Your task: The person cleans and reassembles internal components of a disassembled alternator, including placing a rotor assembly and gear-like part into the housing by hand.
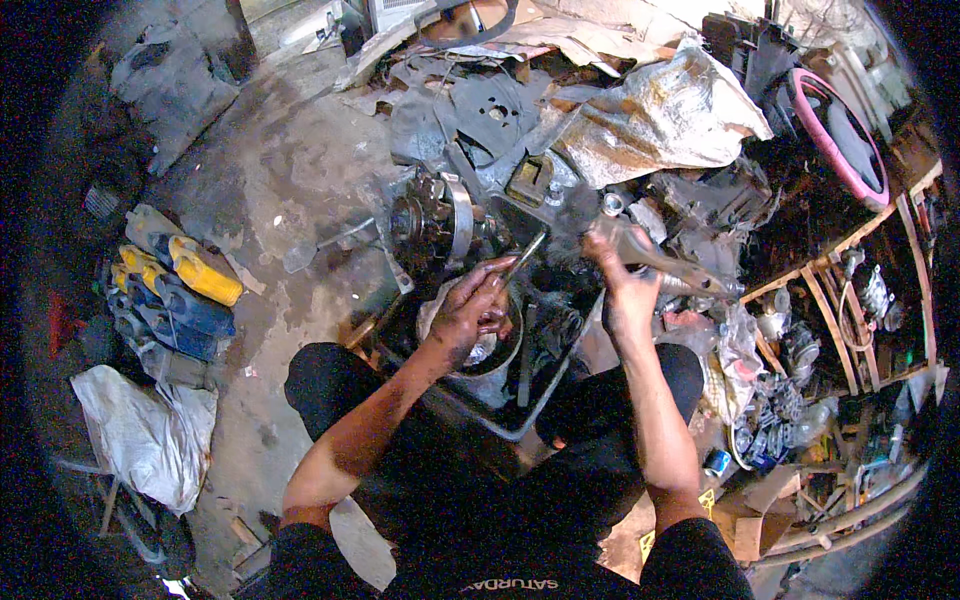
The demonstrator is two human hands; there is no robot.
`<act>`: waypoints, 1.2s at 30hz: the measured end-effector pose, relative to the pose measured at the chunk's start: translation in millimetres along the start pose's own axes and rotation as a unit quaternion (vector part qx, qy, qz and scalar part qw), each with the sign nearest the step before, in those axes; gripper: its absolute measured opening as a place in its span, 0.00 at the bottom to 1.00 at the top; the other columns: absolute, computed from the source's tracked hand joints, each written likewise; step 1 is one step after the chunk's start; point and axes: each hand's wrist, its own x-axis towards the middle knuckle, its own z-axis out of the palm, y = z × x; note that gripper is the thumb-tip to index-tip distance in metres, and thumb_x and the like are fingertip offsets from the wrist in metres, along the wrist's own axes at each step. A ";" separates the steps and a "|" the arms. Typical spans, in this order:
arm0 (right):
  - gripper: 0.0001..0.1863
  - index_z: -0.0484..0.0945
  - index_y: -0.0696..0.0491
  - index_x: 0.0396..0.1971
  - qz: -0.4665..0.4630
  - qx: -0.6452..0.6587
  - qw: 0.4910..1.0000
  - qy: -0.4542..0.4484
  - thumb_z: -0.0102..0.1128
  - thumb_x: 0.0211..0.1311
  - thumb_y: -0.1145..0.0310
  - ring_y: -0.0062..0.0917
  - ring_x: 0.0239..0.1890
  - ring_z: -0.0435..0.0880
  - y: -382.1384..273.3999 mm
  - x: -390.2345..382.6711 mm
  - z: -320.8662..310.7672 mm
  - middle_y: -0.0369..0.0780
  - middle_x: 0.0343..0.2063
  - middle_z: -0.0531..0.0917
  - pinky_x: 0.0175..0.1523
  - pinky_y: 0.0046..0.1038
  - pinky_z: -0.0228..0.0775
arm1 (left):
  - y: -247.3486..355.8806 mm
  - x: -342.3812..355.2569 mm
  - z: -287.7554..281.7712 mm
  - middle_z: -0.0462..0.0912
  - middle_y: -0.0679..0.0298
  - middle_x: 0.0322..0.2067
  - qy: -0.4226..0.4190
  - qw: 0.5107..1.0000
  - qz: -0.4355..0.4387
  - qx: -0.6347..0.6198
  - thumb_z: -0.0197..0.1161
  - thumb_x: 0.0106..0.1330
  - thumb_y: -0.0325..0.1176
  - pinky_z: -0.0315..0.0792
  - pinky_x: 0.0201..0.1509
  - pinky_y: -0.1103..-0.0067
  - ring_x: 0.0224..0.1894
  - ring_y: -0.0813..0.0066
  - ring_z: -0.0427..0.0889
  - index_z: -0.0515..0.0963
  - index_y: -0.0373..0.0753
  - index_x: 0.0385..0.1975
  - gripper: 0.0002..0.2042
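Observation:
My left hand (476, 308) is closed round a slim metal rod (527, 254), which points up and to the right over a dark tray (518, 436). Below that hand, a round pan (505, 372) sits in the tray, partly covered by it. Just beyond the hand stands a greasy dark mechanical part (412, 222) with a shiny metal band (461, 215) round it. To the right, my raised right hand (628, 275) is closed on a long brownish tool (685, 270); blur hides its exact kind.
A crumpled whitish sack (670, 115) and a black plate (487, 112) lie beyond the tray. Yellow and blue objects (205, 270) and a white bag (150, 430) are on the left. At right are a pink-rimmed oval (840, 135), a wooden rack (830, 330) and piled metal parts (775, 420).

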 end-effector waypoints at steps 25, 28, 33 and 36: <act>0.08 0.78 0.60 0.29 -0.134 -0.192 0.957 -0.172 0.65 0.53 0.72 0.32 0.27 0.78 -6.8 -39.8 31.0 0.43 0.24 0.78 0.33 0.32 0.70 | -15.0 13.1 -23.4 0.73 0.62 0.55 -0.091 0.986 0.038 -0.133 0.56 0.67 0.31 0.66 0.62 0.77 0.57 0.72 0.72 0.63 0.35 0.63 0.24; 0.09 0.77 0.59 0.31 -0.219 -0.232 0.946 -0.062 0.65 0.52 0.72 0.33 0.26 0.78 1.3 -19.6 29.4 0.43 0.23 0.77 0.33 0.33 0.70 | 6.9 5.5 11.2 0.73 0.61 0.55 -0.023 0.990 0.016 -0.140 0.54 0.66 0.27 0.68 0.59 0.78 0.55 0.74 0.73 0.64 0.35 0.63 0.23; 0.10 0.77 0.57 0.34 -0.031 -0.151 0.956 -0.249 0.66 0.52 0.73 0.24 0.33 0.80 -0.1 -35.2 28.2 0.41 0.29 0.82 0.42 0.28 0.73 | -26.7 17.4 -26.1 0.78 0.63 0.49 -0.085 0.989 0.038 -0.114 0.56 0.64 0.31 0.74 0.53 0.77 0.48 0.72 0.79 0.68 0.38 0.58 0.21; 0.09 0.76 0.58 0.31 -0.007 -0.107 0.969 -0.224 0.66 0.52 0.73 0.22 0.30 0.78 8.5 -26.5 30.8 0.40 0.26 0.81 0.38 0.29 0.71 | -27.6 23.6 -25.1 0.79 0.66 0.47 0.039 0.976 -0.098 -0.190 0.58 0.64 0.32 0.74 0.54 0.75 0.46 0.72 0.80 0.71 0.42 0.54 0.18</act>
